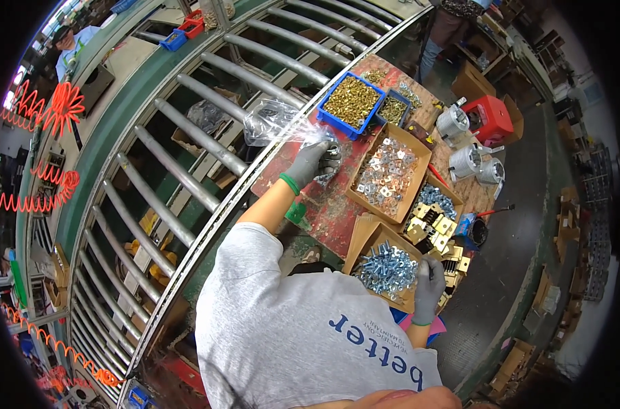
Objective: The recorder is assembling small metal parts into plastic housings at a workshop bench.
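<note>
My left hand, in a grey glove with a green cuff, is closed on a crumpled clear plastic bag at the edge of the red worktop. Part of the bag spreads over the conveyor rollers. My right hand, also gloved, is at the right rim of a cardboard box of silver bolts. Its fingers are drawn together, and whatever they may hold is hidden. Ahead of it lie brass-coloured metal brackets. Beyond them is a shallow cardboard box of small metal plates.
A blue bin of brass-coloured fasteners stands at the far end, beside a smaller grey-blue bin. To the right are silver cylindrical parts and a red machine. A roller conveyor runs along the left. Orange coiled hoses hang farther left.
</note>
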The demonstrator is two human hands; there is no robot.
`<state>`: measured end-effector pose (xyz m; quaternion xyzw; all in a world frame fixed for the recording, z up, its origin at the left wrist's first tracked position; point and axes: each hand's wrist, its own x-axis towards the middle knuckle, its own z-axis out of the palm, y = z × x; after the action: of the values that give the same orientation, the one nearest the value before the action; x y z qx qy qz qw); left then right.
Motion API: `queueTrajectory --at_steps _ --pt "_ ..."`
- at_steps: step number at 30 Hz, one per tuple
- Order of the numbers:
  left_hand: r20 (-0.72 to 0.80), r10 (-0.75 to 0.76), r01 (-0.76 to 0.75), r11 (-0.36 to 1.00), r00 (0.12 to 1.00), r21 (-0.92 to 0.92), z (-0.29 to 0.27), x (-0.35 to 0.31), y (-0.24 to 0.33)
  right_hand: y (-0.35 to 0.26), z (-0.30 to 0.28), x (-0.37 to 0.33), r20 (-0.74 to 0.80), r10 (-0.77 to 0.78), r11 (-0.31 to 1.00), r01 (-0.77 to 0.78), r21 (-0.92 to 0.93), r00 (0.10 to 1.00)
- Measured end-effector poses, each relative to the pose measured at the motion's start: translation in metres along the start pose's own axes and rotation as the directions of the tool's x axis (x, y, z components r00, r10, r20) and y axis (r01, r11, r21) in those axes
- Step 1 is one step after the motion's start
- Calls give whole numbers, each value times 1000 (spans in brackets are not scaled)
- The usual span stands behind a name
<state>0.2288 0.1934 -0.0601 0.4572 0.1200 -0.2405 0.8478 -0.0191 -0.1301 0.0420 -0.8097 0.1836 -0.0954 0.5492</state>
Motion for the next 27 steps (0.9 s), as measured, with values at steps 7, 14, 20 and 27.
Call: queueTrajectory --at_steps 7,14,20,27 --pt "-142 361 -227 798 922 557 -29 -19 -22 -3 22 19 58 -76 996 78 -40 995" --pt "-285 638 2 406 716 914 -39 -49 -56 -60 116 112 373 -546 706 651 -277 750" --pt "-337 700 160 308 630 938 -44 -51 -67 -51 224 224 546 -295 416 620 -666 784" --pt "-310 710 159 272 633 949 -42 -53 -64 -53 264 279 573 87 47 571 -819 815"
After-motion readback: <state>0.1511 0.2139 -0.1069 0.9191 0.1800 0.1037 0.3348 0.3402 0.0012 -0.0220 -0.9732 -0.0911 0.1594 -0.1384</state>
